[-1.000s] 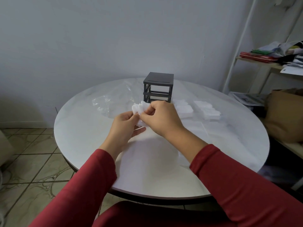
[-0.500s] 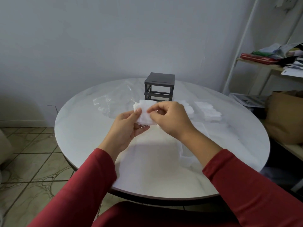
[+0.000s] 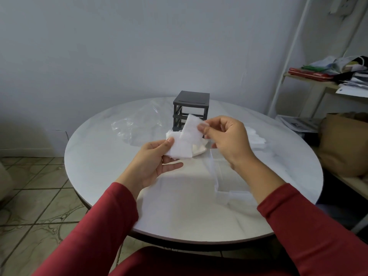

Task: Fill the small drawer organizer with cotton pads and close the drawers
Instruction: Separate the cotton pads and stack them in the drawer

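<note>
Above the round tabletop [image 3: 103, 156], the left hand [image 3: 153, 162] holds a stack of cotton pads [image 3: 182, 149]; the right hand [image 3: 229, 136] pinches one pad [image 3: 192, 126] before the dark organizer [image 3: 191, 107].

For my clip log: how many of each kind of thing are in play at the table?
Hands: 2, left hand and right hand
Dark organizer frame: 1
Clear plastic bag: 1
Total: 4
Uncountable: overlapping cotton pads
</note>
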